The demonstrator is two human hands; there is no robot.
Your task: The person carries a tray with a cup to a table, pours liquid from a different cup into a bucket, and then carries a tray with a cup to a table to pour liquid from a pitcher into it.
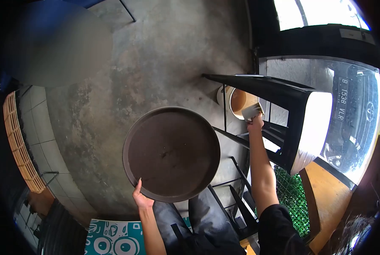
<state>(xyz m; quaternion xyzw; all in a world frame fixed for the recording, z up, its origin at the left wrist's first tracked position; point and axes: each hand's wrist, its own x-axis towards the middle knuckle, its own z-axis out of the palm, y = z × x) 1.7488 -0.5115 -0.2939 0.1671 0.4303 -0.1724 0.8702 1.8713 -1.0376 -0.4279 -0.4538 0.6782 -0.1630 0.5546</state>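
A large round brown serving tray (171, 157) is held in front of my legs. My left hand (143, 199) grips its lower left edge, thumb over the rim and the other fingers hidden beneath. Out to the right, my right hand (256, 123) is closed on a small pale cup-like container (252, 111), its exact kind unclear. In this view the container overlaps the lower right rim of a white bucket (221, 97), whose inside looks tan. The bucket stands on the floor behind the black legs of a stool.
The black-framed stool (298, 106) with a white seat crowds my right arm. Beyond it, a glass pane (347, 114) shows a parked car. Below are a wooden surface (326, 195) and green artificial foliage (294, 199). A teal patterned panel (113, 238) lies lower left, on bare concrete floor (156, 63).
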